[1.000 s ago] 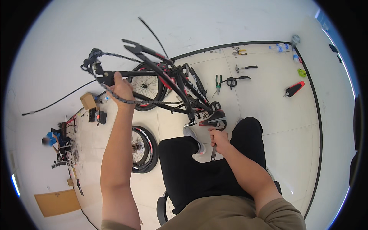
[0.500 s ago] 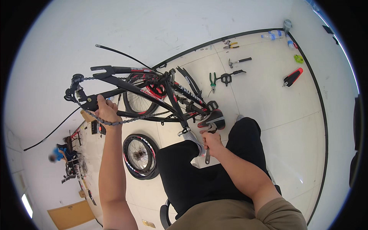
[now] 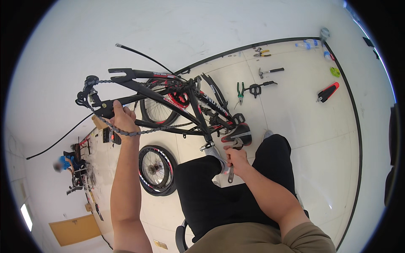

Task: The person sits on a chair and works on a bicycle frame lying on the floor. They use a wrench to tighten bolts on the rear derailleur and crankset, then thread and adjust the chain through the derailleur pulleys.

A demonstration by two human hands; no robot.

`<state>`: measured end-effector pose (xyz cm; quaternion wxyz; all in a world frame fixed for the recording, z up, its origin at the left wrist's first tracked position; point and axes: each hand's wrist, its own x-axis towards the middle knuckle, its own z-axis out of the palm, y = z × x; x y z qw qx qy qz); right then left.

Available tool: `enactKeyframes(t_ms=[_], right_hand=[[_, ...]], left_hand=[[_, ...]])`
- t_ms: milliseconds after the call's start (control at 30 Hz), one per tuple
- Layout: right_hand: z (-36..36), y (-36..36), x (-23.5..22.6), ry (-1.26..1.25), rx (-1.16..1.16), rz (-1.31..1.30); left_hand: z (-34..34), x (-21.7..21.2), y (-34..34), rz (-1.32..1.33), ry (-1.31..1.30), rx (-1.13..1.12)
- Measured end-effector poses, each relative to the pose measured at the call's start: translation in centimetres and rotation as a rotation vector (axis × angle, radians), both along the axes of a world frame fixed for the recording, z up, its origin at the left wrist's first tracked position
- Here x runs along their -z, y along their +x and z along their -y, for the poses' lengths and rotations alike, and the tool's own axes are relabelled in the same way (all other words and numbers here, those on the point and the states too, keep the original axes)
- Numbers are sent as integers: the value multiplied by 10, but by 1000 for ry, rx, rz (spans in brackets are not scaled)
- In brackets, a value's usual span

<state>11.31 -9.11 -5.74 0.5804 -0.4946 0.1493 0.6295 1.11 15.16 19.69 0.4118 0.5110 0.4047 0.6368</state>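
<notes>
A black bicycle frame [image 3: 196,107] with red and white markings is tilted in front of me. My left hand [image 3: 125,121] is closed around its rear end, beside the rear derailleur [image 3: 87,92]. The chain [image 3: 147,131] hangs in a loose loop across that hand. In my right hand [image 3: 238,161] I grip a metal wrench [image 3: 230,176] above my lap. Its lower end shows below the fist; the fingers hide the middle. Just beyond this hand are a black, grey and red saddle-shaped part [image 3: 240,134] and the frame's lower end.
Loose wheels [image 3: 156,168] lie left of my knee; another wheel [image 3: 158,103] is behind the frame. Green-handled pliers [image 3: 240,95], a pedal [image 3: 255,90], a hammer [image 3: 272,72], yellow-handled pliers [image 3: 262,54] and a red-black part [image 3: 328,92] lie rightward. A person [image 3: 68,163] sits far left.
The whole view has shifted slightly, so the frame and floor items appear a little farther right. Both hands keep their grips, on the frame and on the wrench.
</notes>
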Motion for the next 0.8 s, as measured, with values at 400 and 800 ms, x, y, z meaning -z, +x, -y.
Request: enactKeyframes(t_ms=[400,800], right_hand=[[1,-8,-6,107,8,215],[-63,30,-207,769,227,1425]], left_hand=[[-25,18,-22,44,-58,57],[-29,26,-14,-201,57,-44]])
